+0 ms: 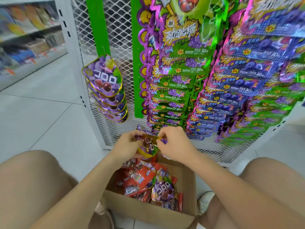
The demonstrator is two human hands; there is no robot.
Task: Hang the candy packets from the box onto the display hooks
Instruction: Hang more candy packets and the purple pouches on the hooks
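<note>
In the head view, the person crouches in front of a white wire mesh panel [118, 38], with an open cardboard box [148, 210] on the floor between the knees. The left hand [130, 142] and the right hand [173, 142] are both above the far edge of the box. Each one pinches one side of the same purple grape gummy packet [147, 146], with the fingers curled on its gold border. The packet looks bent between them, and its hanging hole cannot be made out.

More packets wait in the box: many red packets [140, 179] and one more purple packet [164, 190] on top near the right side. Up and to the left, a row of the same purple packets [105, 83] already hangs on a green strip [99, 30], one overlapping the next.

The hooks themselves are hidden behind these packets, so the main risk is probably to miss the hook and let the packet slip down to the floor. The strip seems to hang freely, so a push may swing it and shake off a hung packet. The crowded green and blue candy packets [178, 63] are near, and an arm may brush them when it rises.
</note>
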